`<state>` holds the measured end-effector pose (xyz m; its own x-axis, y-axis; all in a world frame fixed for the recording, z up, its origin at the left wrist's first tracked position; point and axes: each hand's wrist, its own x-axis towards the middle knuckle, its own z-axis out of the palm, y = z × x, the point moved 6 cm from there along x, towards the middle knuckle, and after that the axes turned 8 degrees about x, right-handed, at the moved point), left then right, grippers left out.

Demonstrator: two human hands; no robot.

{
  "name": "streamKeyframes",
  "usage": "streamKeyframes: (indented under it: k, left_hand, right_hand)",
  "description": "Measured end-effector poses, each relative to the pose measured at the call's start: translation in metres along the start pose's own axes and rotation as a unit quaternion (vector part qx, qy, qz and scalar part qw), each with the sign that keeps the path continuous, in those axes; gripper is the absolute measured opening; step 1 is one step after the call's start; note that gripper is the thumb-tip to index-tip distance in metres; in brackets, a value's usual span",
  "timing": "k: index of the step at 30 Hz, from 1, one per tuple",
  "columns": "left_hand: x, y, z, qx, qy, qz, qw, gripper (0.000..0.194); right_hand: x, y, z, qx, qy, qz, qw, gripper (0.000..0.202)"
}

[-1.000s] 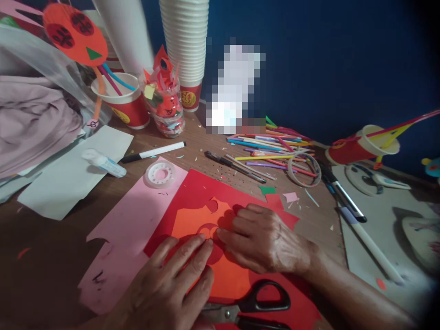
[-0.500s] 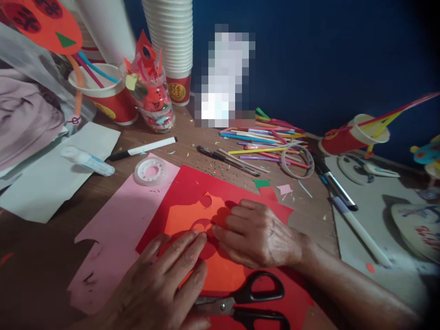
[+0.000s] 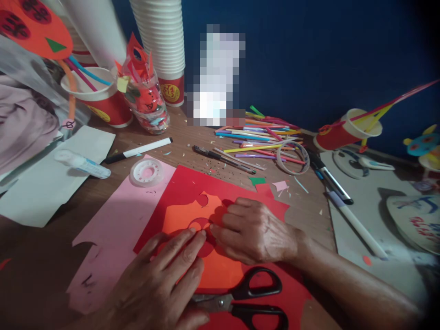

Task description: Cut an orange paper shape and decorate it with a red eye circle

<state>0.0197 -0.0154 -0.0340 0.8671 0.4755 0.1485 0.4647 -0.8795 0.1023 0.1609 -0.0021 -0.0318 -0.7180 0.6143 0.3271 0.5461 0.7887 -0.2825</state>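
My left hand (image 3: pixel 165 270) lies with fingers stretched out over an orange paper sheet (image 3: pixel 223 272), which has cut-out holes and rests on red paper (image 3: pixel 178 183). Its fingertips press down by a round hole, where a small orange paper piece (image 3: pixel 195 226) shows. My right hand (image 3: pixel 252 231) is closed, knuckles up, with its fingertips at the same hole, close to the left fingertips. What it grips, if anything, is hidden. Black-handled scissors (image 3: pixel 256 293) lie on the papers below, their blades partly under my left hand.
Pink paper (image 3: pixel 113 220) with a tape roll (image 3: pixel 147 172) lies left. Behind are a glue stick (image 3: pixel 82 163), markers, a pen (image 3: pixel 223 159), plastic straws (image 3: pixel 254 137) and paper scraps. Paper cups (image 3: pixel 160 46) and a clear scrap-filled cup (image 3: pixel 146 101) stand at the back; another cup (image 3: pixel 338 133) leans right.
The whole view has shifted slightly, so things sit a little farther left. Both hands keep nearly the same pose over the orange paper.
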Motion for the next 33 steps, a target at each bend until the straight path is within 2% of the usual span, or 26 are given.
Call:
streamKeyframes:
  k: [7,11,15,20,23,25,27,29,33]
  left_hand:
    - [0.003,-0.002,0.001,0.008,-0.018,0.019,1.0,0.042]
    - [0.003,-0.003,0.001,-0.001,0.028,0.008,1.0,0.046]
    - [0.003,-0.001,0.006,-0.01,-0.015,-0.011,1.0,0.041]
    - [0.005,-0.002,0.0,-0.011,-0.014,-0.009,1.0,0.04]
    - [0.006,-0.003,0.0,0.009,-0.041,0.029,0.999,0.037]
    - [0.007,-0.004,-0.001,0.018,-0.048,0.049,0.997,0.036]
    - [0.008,-0.005,-0.002,0.02,-0.045,0.047,0.998,0.036]
    - [0.008,-0.006,-0.003,0.017,-0.04,0.04,0.998,0.035]
    - [0.01,-0.004,-0.003,0.018,-0.04,0.039,0.998,0.034]
  right_hand:
    - [0.001,0.001,0.0,0.011,0.005,-0.002,1.0,0.023]
    - [0.0,0.0,0.0,0.012,0.007,-0.005,1.0,0.023]
    - [0.001,0.0,-0.001,0.009,0.011,-0.007,1.0,0.024]
    - [-0.001,0.004,0.0,0.044,0.021,0.001,0.999,0.024]
    - [-0.006,0.017,-0.007,0.154,0.103,0.063,0.981,0.021]
    - [-0.012,0.032,-0.013,0.216,0.175,0.155,0.948,0.021]
    - [-0.018,0.043,-0.015,0.246,0.214,0.236,0.915,0.021]
    - [-0.02,0.047,-0.014,0.262,0.214,0.272,0.901,0.02]
    - [-0.017,0.047,-0.007,0.255,0.181,0.268,0.911,0.02]
